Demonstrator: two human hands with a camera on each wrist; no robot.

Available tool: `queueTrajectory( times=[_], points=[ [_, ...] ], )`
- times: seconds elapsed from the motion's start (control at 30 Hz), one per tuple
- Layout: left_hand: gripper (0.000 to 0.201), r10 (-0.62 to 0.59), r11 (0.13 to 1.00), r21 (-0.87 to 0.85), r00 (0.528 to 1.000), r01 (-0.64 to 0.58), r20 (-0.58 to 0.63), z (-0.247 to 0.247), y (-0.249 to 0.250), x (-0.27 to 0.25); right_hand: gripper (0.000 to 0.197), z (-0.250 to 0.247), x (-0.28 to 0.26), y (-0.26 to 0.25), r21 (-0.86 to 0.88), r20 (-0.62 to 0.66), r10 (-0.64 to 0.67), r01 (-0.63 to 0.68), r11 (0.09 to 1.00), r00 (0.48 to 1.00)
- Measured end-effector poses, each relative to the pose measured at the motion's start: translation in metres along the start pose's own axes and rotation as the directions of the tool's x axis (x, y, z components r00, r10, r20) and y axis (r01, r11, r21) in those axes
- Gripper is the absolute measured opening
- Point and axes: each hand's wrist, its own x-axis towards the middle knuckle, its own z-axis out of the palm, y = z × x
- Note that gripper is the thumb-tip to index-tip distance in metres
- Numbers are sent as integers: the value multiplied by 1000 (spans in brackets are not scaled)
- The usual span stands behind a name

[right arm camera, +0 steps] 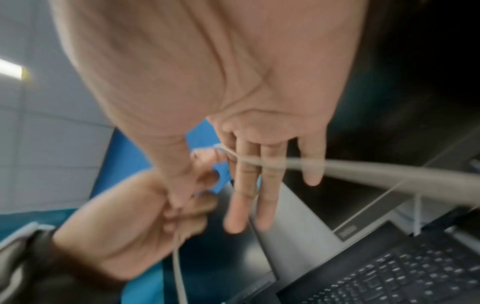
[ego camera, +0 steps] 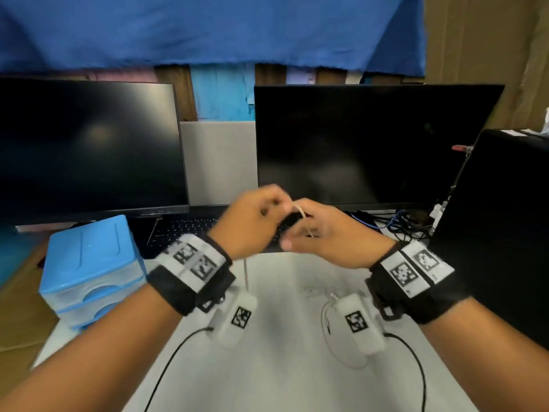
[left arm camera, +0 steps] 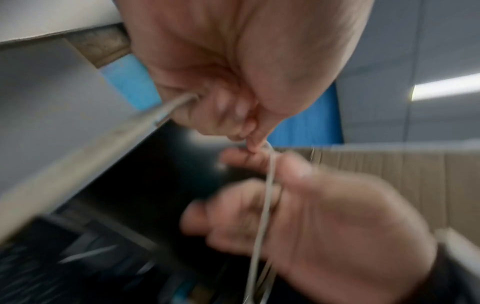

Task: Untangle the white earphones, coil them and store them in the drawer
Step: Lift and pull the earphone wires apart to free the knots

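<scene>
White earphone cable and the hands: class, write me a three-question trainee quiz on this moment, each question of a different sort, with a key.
1. True or false: the thin white earphone cable lies coiled inside the blue plastic drawer unit.
2. Multiple choice: across which part of the right hand does the cable run in the right wrist view? A) the wrist strap B) the outstretched fingers C) nothing
3. Fill in: the left hand ____ the cable between curled fingers and thumb.

Key: 1 false, the cable is held up between both hands above the grey desk; 2 B; 3 pinches.
</scene>
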Motion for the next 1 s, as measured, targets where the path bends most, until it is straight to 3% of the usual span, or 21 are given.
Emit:
queueTrajectory(
  times=[0.07, 0.2, 0.33, 0.47, 0.5, 0.53, 0.57, 0.6, 0.63, 0.7, 0.73, 0.8, 0.83, 1.0],
  points=[
    [16, 54, 991, -108, 977, -77, -207, -30, 22, 11, 14, -1, 10, -14, 31, -57, -10, 12, 999, 998],
    [19, -88, 963, -257, 809, -80, -582, -119, 17, 14, 23, -32, 8, 6, -44, -145, 53, -60, 997, 988],
    [14, -229, 965, -252, 683, 68, -693, -189, -25, 2, 17, -58, -5, 33, -122, -199, 140, -167, 978, 970],
    [16, -253, 967, -200, 570, 155, -782, -184, -54, 1, 12, -68, -11, 23, -231, -201, 99, -146, 962, 975],
    [12, -252, 963, -139, 593, 229, -765, -177, -58, 1, 11, -68, -12, 16, -208, -194, 69, -110, 972, 979],
    [2, -261, 946, -59, 646, 317, -718, -166, -60, 1, 10, -67, -13, 7, -164, -191, 38, -70, 984, 981],
    [13, -267, 924, 36, 709, 382, -653, -154, -58, 1, 10, -65, -13, -1, -121, -185, 7, -30, 992, 983],
    [29, -228, 924, 121, 776, 363, -587, -141, -53, 0, 12, -61, -12, -9, -90, -173, -21, 6, 996, 985],
    [40, -151, 951, 154, 837, 269, -526, -123, -40, 0, 13, -56, -10, -17, -74, -156, -49, 38, 997, 987],
    [43, -52, 998, 22, 947, 62, -316, -82, 0, 0, 14, -45, -4, -29, -73, -128, -103, 94, 993, 986],
    [41, -74, 995, -71, 985, 64, -154, -62, 18, 2, 14, -39, -1, -33, -80, -116, -128, 119, 990, 985],
    [38, -134, 986, -85, 981, 146, 137, -30, 44, 8, 12, -32, 4, -36, -72, -110, -169, 162, 984, 979],
    [36, -134, 989, -35, 970, 144, 200, -22, 47, 11, 10, -32, 6, -36, -59, -122, -179, 173, 983, 976],
    [33, -126, 991, 59, 988, 121, 90, -44, 37, 22, 9, -37, -2, -18, -38, -164, -93, 88, 995, 982]
  ],
)
